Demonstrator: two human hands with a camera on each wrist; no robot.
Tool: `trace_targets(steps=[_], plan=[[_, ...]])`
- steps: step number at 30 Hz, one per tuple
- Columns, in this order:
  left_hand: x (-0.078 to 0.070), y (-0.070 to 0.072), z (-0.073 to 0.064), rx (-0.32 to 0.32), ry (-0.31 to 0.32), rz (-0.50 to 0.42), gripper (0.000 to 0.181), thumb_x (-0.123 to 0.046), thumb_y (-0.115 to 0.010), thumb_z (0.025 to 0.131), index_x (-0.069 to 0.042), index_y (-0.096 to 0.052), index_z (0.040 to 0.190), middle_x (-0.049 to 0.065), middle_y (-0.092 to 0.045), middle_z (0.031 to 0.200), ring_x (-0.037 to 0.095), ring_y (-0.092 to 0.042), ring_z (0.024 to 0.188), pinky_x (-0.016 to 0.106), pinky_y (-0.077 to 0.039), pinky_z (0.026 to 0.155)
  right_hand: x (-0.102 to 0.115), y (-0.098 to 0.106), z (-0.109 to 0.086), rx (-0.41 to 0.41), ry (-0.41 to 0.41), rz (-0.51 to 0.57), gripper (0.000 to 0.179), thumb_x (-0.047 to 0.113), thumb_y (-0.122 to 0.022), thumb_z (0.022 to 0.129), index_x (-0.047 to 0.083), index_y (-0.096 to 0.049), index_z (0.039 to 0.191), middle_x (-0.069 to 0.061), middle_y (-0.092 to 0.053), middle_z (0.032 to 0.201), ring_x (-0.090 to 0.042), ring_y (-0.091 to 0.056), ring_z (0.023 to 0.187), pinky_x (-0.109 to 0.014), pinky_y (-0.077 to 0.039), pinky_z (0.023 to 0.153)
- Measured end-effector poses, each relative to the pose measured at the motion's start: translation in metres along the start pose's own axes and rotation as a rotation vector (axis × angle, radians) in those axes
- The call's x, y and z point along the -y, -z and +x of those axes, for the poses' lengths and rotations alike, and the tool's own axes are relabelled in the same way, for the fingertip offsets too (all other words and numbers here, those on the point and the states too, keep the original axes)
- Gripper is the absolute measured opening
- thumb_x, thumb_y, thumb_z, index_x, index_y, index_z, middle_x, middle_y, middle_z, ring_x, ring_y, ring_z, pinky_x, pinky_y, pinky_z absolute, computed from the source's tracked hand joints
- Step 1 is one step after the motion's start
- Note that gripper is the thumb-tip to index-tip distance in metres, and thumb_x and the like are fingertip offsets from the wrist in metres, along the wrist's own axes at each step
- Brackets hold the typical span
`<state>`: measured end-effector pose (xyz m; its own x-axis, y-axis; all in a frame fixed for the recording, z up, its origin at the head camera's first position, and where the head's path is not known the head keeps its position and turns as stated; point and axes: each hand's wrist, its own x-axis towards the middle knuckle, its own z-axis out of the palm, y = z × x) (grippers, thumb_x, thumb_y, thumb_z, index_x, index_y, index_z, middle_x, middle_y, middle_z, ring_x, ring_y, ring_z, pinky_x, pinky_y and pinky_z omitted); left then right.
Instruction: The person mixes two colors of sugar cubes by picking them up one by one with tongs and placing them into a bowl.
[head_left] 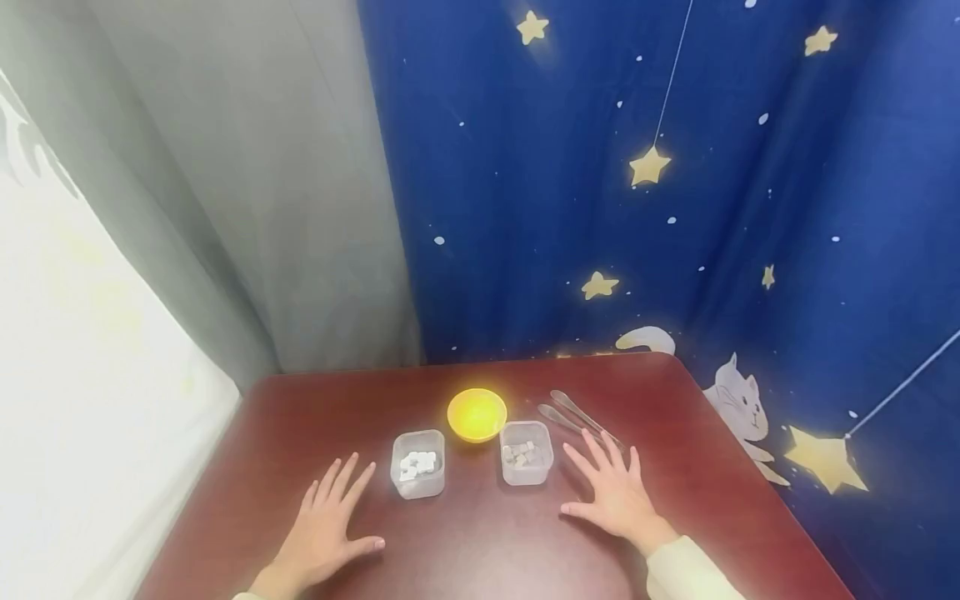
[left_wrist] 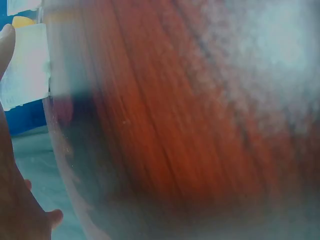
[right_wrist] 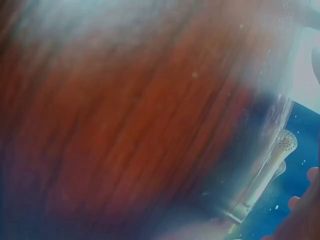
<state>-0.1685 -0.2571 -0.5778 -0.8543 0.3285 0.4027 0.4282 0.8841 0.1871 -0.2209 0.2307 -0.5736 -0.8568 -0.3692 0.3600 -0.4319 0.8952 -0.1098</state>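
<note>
A blue star-patterned curtain (head_left: 525, 192) and a grey curtain (head_left: 262, 183) hang behind a dark red table (head_left: 465, 542). On it sits a yellow bowl (head_left: 477, 416), the landmark here. Nearer the person than the bowl, a clear box (head_left: 420, 490) of white pieces (head_left: 417, 464) stands to its left and a second box (head_left: 526, 477) of paler, brownish pieces (head_left: 525, 454) to its right. Two metal spoons (head_left: 573, 408) lie right of the bowl. The left hand (head_left: 321, 527), left of and nearer than the bowl, has its fingers extended, holding nothing; the right hand (head_left: 617, 494), opposite, spreads its fingers, also holding nothing, near the spoons' ends.
</note>
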Motion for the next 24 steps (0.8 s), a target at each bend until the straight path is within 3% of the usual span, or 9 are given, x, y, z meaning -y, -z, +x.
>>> trace_targets(steps=[8, 12, 15, 20, 24], plan=[[-0.003, -0.001, -0.001, -0.029, -0.040, -0.095, 0.108, -0.068, -0.075, 0.066, -0.018, -0.034, 0.152, 0.010, -0.024, 0.158, 0.037, -0.022, 0.141, 0.060, -0.027, 0.103, -0.012, -0.001, 0.008, 0.035, -0.021, -0.045, 0.095, 0.074, -0.069, 0.068, 0.030, -0.042, 0.148, -0.009, -0.029, 0.156, -0.040, -0.021, 0.141, -0.074, -0.013, 0.101], [-0.007, 0.000, 0.000, -0.044, -0.066, -0.125, 0.108, -0.066, -0.076, 0.067, -0.020, -0.030, 0.154, 0.008, -0.024, 0.158, 0.035, -0.023, 0.141, 0.042, -0.011, 0.115, -0.014, 0.001, 0.010, 0.047, -0.034, -0.046, 0.094, 0.072, -0.069, 0.069, 0.030, -0.041, 0.149, -0.010, -0.028, 0.156, -0.039, -0.019, 0.142, -0.073, -0.012, 0.102], [-0.011, 0.002, 0.000, -0.066, -0.087, -0.135, 0.108, -0.064, -0.078, 0.067, -0.019, -0.031, 0.153, 0.007, -0.027, 0.157, 0.034, -0.024, 0.142, 0.028, 0.001, 0.114, -0.015, 0.000, 0.011, 0.049, -0.034, -0.064, 0.093, 0.072, -0.068, 0.070, 0.029, -0.042, 0.148, -0.011, -0.029, 0.156, -0.039, -0.020, 0.141, -0.072, -0.014, 0.102], [-0.021, 0.004, 0.001, -0.077, -0.137, -0.152, 0.106, -0.062, -0.078, 0.067, -0.014, -0.035, 0.151, 0.008, -0.029, 0.156, 0.037, -0.026, 0.140, 0.029, 0.002, 0.114, -0.018, -0.003, 0.013, 0.027, -0.037, -0.095, 0.094, 0.073, -0.068, 0.069, 0.027, -0.043, 0.148, -0.011, -0.031, 0.154, -0.039, -0.026, 0.139, -0.069, -0.022, 0.101], [-0.032, 0.004, 0.005, -0.126, -0.200, -0.176, 0.105, -0.059, -0.081, 0.065, -0.012, -0.039, 0.149, 0.011, -0.035, 0.153, 0.040, -0.031, 0.136, 0.031, 0.000, 0.115, -0.019, -0.003, 0.014, 0.025, -0.047, -0.093, 0.094, 0.071, -0.069, 0.070, 0.025, -0.042, 0.148, -0.012, -0.031, 0.154, -0.039, -0.026, 0.139, -0.068, -0.026, 0.101]])
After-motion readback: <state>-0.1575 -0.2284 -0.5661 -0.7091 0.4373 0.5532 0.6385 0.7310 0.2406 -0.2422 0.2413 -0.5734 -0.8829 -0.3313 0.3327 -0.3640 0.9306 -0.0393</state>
